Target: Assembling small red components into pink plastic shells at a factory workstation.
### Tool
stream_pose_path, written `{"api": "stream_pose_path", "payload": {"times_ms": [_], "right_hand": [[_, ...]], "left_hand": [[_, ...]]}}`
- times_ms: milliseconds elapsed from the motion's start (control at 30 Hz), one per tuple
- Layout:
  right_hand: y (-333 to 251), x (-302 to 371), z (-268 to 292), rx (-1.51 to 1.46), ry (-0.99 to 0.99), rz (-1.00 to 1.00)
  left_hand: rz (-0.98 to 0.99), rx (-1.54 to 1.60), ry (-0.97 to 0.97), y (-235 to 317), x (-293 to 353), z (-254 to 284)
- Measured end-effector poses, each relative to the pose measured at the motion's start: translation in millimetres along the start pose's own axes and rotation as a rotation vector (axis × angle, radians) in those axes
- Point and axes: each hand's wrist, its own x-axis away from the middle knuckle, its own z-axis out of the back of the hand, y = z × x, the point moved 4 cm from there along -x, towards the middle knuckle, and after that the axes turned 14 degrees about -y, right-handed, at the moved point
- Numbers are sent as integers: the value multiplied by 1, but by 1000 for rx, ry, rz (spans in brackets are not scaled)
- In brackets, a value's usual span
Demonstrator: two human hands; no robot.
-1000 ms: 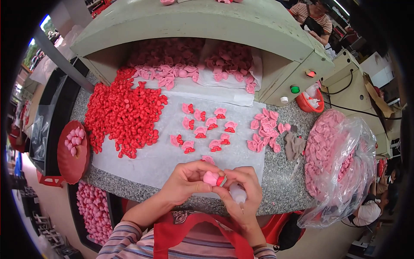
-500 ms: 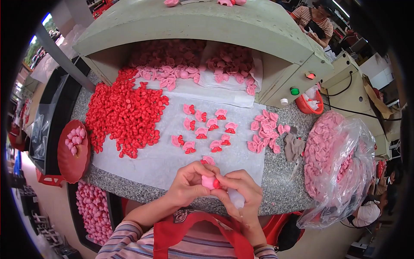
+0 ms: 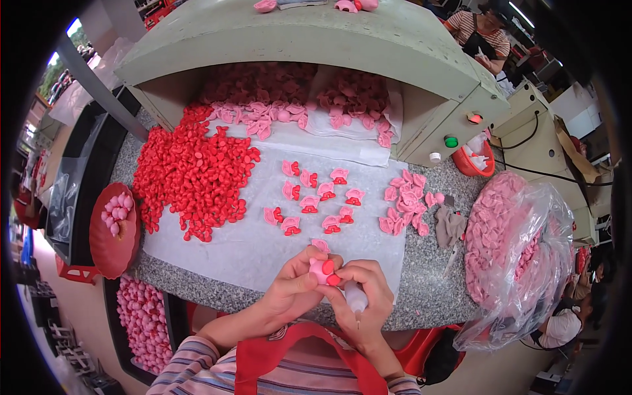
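Note:
Close to the bench's front edge, my left hand (image 3: 294, 287) pinches a small pink rubber-like toy figure (image 3: 318, 271) between thumb and fingers. Two red foot-like parts (image 3: 333, 280) show on its right side. The thumb and forefinger of my right hand (image 3: 368, 289) touch these red parts. A small translucent squeeze bottle (image 3: 356, 299) is tucked in my right palm, its thin tip towards me. Just beyond my fingers lies a pink piece (image 3: 320, 245) on the white sheet (image 3: 217, 260). Farther off, several pink pieces with red feet (image 3: 309, 203) lie in loose rows.
A heap of red parts (image 3: 197, 171) covers the sheet's left. Loose pink pieces (image 3: 405, 201) and a grey cloth (image 3: 449, 227) lie right, beside a bulging plastic bag (image 3: 513, 257). A red dish (image 3: 108, 247) stands left. Behind is a pale metal hood (image 3: 316, 46).
The pink figure has turned in my left hand, so two red parts now show instead of one. My right hand has shifted slightly down and left with the bottle.

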Motion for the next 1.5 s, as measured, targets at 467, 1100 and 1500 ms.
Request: {"api": "stream_pose_path", "payload": {"times_ms": [467,1100,1500], "right_hand": [[4,0,-8,-14,-12,-29],[-1,13,-9,63,42,41],[1,18,-11,0,10,25]], "left_hand": [[54,104,125,-5,6,15],[63,71,-1,-5,8,11],[63,166,35,-9,10,13]]}}
